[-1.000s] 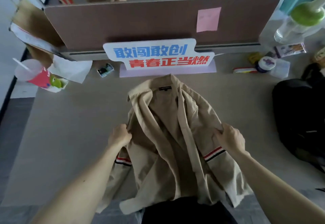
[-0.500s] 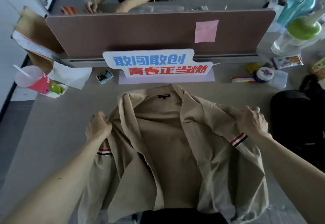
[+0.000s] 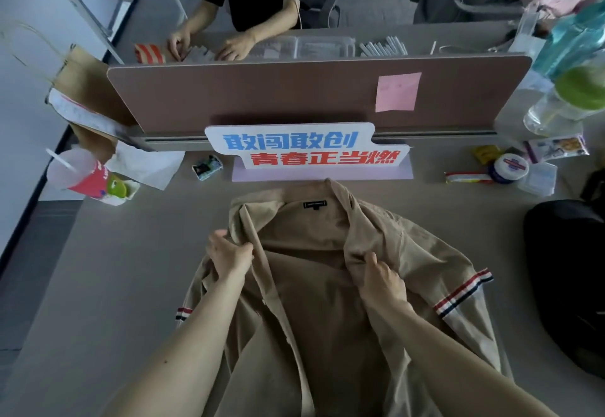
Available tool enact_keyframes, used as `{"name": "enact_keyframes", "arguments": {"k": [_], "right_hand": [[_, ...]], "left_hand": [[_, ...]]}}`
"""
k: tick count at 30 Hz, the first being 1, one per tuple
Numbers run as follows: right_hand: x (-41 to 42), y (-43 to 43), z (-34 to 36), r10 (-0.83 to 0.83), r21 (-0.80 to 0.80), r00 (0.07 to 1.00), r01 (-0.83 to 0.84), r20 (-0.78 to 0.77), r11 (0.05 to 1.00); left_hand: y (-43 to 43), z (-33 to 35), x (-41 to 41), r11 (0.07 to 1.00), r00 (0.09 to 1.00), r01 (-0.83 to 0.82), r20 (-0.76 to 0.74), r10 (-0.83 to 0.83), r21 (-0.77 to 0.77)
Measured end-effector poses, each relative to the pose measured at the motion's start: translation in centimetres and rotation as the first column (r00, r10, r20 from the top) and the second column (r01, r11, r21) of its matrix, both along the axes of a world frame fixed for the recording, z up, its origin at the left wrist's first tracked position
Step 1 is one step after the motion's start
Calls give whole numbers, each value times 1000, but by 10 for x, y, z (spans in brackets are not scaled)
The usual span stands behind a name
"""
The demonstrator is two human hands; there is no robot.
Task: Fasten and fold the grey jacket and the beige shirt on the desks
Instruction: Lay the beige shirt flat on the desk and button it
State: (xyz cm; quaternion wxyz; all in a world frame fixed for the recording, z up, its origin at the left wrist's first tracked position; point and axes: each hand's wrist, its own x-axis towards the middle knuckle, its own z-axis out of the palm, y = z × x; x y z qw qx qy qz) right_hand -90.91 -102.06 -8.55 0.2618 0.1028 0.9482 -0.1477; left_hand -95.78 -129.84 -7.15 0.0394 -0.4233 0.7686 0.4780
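The beige shirt [image 3: 314, 279] lies open on the desk [image 3: 108, 269], collar away from me, black label showing inside the neck. Both short sleeves carry red, white and navy stripes. My left hand [image 3: 229, 254] grips the left front panel near the collar. My right hand [image 3: 381, 277] pinches the right front edge just below the collar. The hem runs off the near desk edge. No grey jacket is in view.
A black bag [image 3: 569, 282] sits at the right. A sign with Chinese lettering [image 3: 304, 151] stands behind the collar, before a brown divider [image 3: 294, 95]. A cup [image 3: 78, 174] and paper sit far left; jars and bottles far right. Another person [image 3: 252, 0] works beyond the divider.
My hands let go of the sleeves and moved inward to the front edges near the collar. The shirt, spread wide half a second ago, now lies flat on the desk.
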Motion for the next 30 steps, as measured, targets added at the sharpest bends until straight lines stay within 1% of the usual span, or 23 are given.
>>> {"name": "enact_keyframes", "arguments": {"k": [2, 4, 5, 7, 8, 9, 10, 11, 12, 13, 14, 15, 16, 17, 18, 19, 20, 22, 23, 24, 26, 28, 30], "right_hand": [[-6, 3, -4, -38, -86, 997, 32, -67, 996], [-15, 13, 3, -142, -283, 989, 123, -46, 951], [-20, 17, 13, -219, -419, 975, 183, -40, 889], [-22, 27, 34, -408, -677, 911, 340, 64, 653], [-20, 34, 41, -513, -752, 834, 469, 203, 464], [-18, 41, 44, -573, -760, 727, 598, 378, 256], [-14, 49, 41, -595, -715, 624, 690, 506, 115], [-10, 56, 36, -604, -672, 568, 737, 559, 71], [-8, 59, 31, -627, -625, 547, 771, 554, 120], [-8, 61, 30, -638, -575, 580, 778, 507, 251], [-9, 63, 27, -615, -519, 661, 738, 430, 430], [-11, 61, 32, -563, -456, 748, 661, 351, 596], [-14, 60, 33, -506, -414, 824, 565, 253, 714], [-19, 56, 37, -467, -383, 878, 470, 108, 795], [-26, 50, 42, -441, -356, 895, 392, -63, 848], [-34, 42, 49, -406, -338, 888, 321, -218, 885], [-44, 34, 52, -361, -330, 874, 253, -325, 909], [-65, 17, 51, -213, -263, 882, 106, -420, 959], [-75, 9, 49, -117, -199, 895, 33, -430, 979], [-84, 4, 44, -23, -124, 912, -30, -408, 992], [-100, -3, 33, 115, 6, 955, -117, -272, 993], [-111, -8, 24, 141, 83, 976, -129, -166, 988], [-121, -11, 17, 122, 130, 977, -100, -176, 986]], "left_hand": [[0, -5, -3, 994, 996, 36, 83, -44, 103], [-2, -8, -7, 969, 953, 245, 177, -245, 22], [0, -6, -10, 944, 933, 330, 159, -324, -12], [6, -1, -12, 882, 882, 471, 20, -470, -10], [11, 5, -11, 836, 835, 549, -32, -549, -14], [16, 7, -9, 766, 765, 642, -43, -643, -28], [23, 11, -5, 672, 672, 739, -22, -740, -39], [29, 11, 2, 562, 562, 827, 13, -827, -32], [35, 9, 10, 443, 443, 896, 58, -894, -17], [39, 6, 17, 320, 319, 947, 112, -941, -9], [42, 3, 23, 214, 208, 977, 171, -963, 15], [44, 0, 28, 133, 118, 990, 221, -968, 56], [47, 0, 31, 85, 57, 991, 256, -965, 100], [48, 2, 29, 71, 36, 991, 282, -959, 114], [49, 6, 26, 83, 56, 993, 300, -952, 79], [49, 10, 21, 131, 128, 991, 308, -943, -10], [48, 13, 16, 218, 249, 966, 291, -924, -135], [45, 19, 1, 458, 538, 808, 148, -830, -370], [44, 21, -7, 540, 633, 712, 78, -770, -448], [42, 21, -17, 568, 680, 650, 52, -732, -504], [39, 20, -37, 541, 698, 667, 178, -693, -512], [35, 16, -55, 505, 635, 771, 398, -662, -389], [33, 12, -65, 500, 569, 820, 487, -662, -279]]}}
